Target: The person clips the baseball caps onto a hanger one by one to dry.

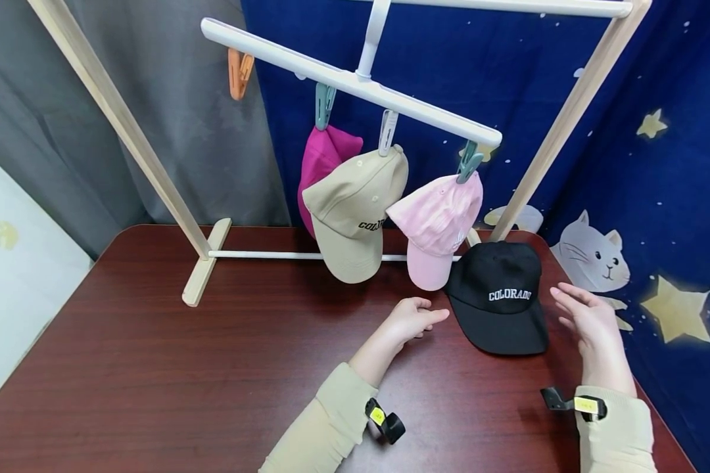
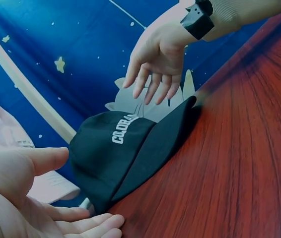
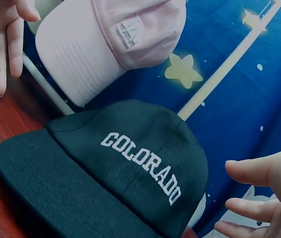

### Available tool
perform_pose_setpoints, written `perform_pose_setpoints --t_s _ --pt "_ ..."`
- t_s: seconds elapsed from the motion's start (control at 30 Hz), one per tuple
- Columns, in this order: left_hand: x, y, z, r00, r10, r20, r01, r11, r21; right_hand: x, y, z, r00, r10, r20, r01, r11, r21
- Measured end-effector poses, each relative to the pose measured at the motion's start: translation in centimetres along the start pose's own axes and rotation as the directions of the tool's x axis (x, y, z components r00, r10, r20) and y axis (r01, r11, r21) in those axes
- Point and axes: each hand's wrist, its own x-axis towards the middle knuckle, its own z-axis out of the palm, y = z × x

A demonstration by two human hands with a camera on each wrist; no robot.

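Observation:
A black baseball cap (image 1: 497, 295) with white COLORADO lettering sits on the table at the right, its brim toward me. My left hand (image 1: 411, 318) is to the left of this cap, fingers extended and holding nothing. On the cap's other side is my right hand (image 1: 588, 322), fingers relaxed and apart from it. In the right wrist view both the cap's crown (image 3: 140, 148) and the right hand (image 3: 267, 193) show a gap between them. A pink cap (image 1: 438, 223) hangs from a green clip (image 1: 469, 161) just above the left hand.
A white hanger bar (image 1: 343, 80) hangs tilted from a wooden rack, whose right post (image 1: 568, 118) rises behind the black cap. A beige cap (image 1: 355, 210) and a magenta cap (image 1: 325, 157) are clipped to it. An orange clip (image 1: 239, 72) at the left end holds nothing.

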Motion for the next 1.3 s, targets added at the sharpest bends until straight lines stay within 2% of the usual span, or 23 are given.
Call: perform_pose_setpoints --t_s 0.5,0.83,1.1,1.3 --pt "0.3 -0.1 2.1 1.0 -0.002 0.004 0.002 0.999 -0.032 0.8 0.9 -0.7 0.998 0.042 0.057 -0.036 0.993 -0.113" --pt "0.5 -0.2 3.1 0.999 0.025 0.028 -0.022 0.995 -0.096 1.2 1.5 -0.9 0.993 0.045 0.107 -0.017 0.97 -0.244" --pt "1.1 -0.3 3.5 0.997 0.043 0.058 -0.031 0.983 -0.181 1.4 1.6 -0.9 0.989 0.075 0.125 -0.044 0.971 -0.235" --pt "1.3 -0.3 3.8 0.995 0.052 0.082 -0.033 0.976 -0.216 1.7 1.8 -1.0 0.983 0.095 0.155 -0.046 0.955 -0.293"
